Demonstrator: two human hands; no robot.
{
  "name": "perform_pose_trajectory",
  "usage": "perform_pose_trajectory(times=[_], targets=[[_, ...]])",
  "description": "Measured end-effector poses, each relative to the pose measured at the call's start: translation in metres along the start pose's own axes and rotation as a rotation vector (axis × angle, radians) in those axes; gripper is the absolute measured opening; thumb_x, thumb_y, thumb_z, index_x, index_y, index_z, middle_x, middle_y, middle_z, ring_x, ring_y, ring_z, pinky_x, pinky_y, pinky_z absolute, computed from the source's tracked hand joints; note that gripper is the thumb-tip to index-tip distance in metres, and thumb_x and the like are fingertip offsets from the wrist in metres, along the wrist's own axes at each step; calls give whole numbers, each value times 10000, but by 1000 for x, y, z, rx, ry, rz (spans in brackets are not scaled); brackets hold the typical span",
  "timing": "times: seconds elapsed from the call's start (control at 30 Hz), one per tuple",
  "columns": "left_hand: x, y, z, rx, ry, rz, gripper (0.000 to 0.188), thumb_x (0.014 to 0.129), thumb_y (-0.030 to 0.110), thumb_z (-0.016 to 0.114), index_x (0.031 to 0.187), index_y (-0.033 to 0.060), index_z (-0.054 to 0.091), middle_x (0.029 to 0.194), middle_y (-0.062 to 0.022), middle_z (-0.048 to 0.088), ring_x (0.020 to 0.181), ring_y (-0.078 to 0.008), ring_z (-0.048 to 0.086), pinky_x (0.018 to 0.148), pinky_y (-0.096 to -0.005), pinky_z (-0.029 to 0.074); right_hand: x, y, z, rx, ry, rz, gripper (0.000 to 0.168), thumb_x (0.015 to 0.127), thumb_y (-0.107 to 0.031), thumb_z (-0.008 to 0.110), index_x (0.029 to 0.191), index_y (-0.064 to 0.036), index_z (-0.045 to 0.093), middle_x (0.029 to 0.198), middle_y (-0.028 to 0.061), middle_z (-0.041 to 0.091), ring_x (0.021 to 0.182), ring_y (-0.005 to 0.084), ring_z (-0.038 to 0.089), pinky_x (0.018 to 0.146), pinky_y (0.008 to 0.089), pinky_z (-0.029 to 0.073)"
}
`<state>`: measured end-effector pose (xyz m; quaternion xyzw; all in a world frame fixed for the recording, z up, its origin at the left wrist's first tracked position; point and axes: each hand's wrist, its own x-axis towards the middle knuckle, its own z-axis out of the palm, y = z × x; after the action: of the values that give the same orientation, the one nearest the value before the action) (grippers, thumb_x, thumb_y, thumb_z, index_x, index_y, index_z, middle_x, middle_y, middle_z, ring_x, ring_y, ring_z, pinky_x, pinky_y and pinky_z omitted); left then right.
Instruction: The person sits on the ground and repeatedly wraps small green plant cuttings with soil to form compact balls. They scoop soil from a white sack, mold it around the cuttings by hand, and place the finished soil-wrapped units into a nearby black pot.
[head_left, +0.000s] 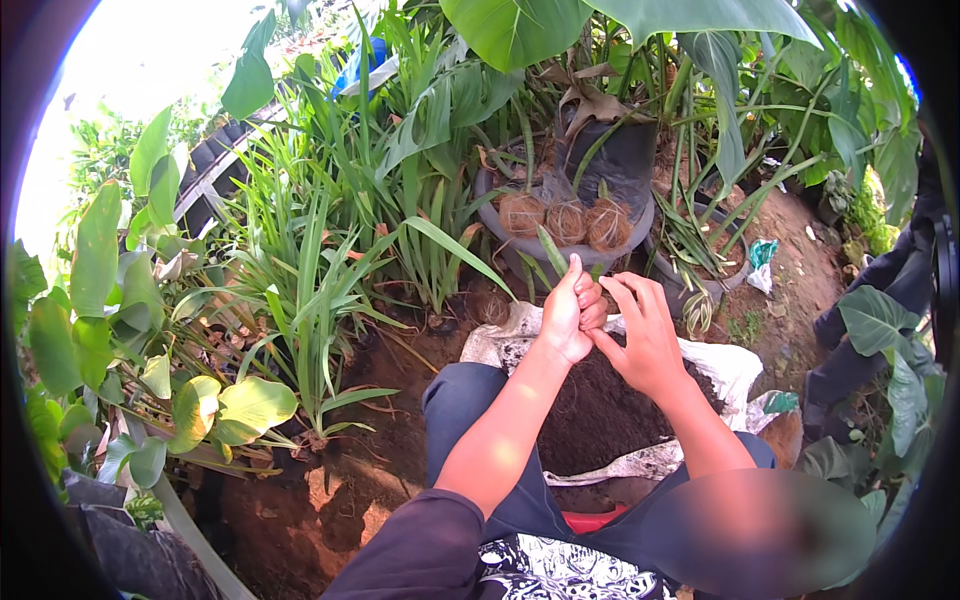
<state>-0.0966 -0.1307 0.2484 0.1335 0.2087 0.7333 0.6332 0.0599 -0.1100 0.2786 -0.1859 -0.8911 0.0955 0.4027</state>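
Observation:
My left hand (574, 311) is closed around the lower part of a green leaf cutting (552, 251), whose pointed blade rises above the fist; its base is hidden. My right hand (637, 330) is close beside it, thumb and fingers spread, the thumb near the left fist; I see nothing held in it. Beneath both hands lies dark soil (600, 416) in a white sack (724, 367) with its rim rolled down, between my knees. Beyond the hands, several fibre-wrapped balls tied with string (566, 223) rest in a large grey pot (491, 217).
Long-leaved plants (300, 300) grow at the left. A second pot (731, 281) holds cut leaves at the right. Large leaves (517, 30) overhang the top. A person's dark-clothed legs (855, 337) are at the far right. Something red (592, 519) shows between my legs.

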Motion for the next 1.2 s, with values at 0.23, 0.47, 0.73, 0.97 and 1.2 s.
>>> perform_pose_trajectory(times=[0.23,0.47,0.73,0.97,1.2], targets=[[-11,5,18,42,11,-28,432,1082,466,427,784,156,468,669,26,449,518,-100,412,451,-244,335,1,3,-2,6,-1,-13,653,771,-177,816,1357,-75,546,1276,154,532,1183,363,522,982,469,457],[-7,-2,18,140,30,16,277,1046,340,533,1060,78,625,950,-33,656,710,-126,607,583,-230,495,4,9,-7,43,-15,23,591,749,-150,840,1298,-116,625,1284,143,545,1208,365,516,1004,469,453],[-7,-10,14,72,114,-43,215,1039,297,534,958,103,582,804,2,598,601,-77,544,468,-187,415,1,11,-4,61,-20,-11,534,755,-185,845,1247,-102,656,1261,157,569,1177,363,540,964,466,474],[5,-21,-8,54,104,-26,254,1040,293,535,828,152,550,676,63,518,478,-28,400,419,-192,320,-4,8,18,20,7,-8,493,707,-65,798,1182,-98,671,1232,114,595,1138,341,571,925,456,472],[-4,-15,3,121,7,-51,278,1047,388,512,925,155,602,819,37,580,628,-65,520,540,-226,428,1,3,1,7,19,-18,416,734,-108,784,1135,-72,679,1217,124,582,1162,336,548,926,458,463]])
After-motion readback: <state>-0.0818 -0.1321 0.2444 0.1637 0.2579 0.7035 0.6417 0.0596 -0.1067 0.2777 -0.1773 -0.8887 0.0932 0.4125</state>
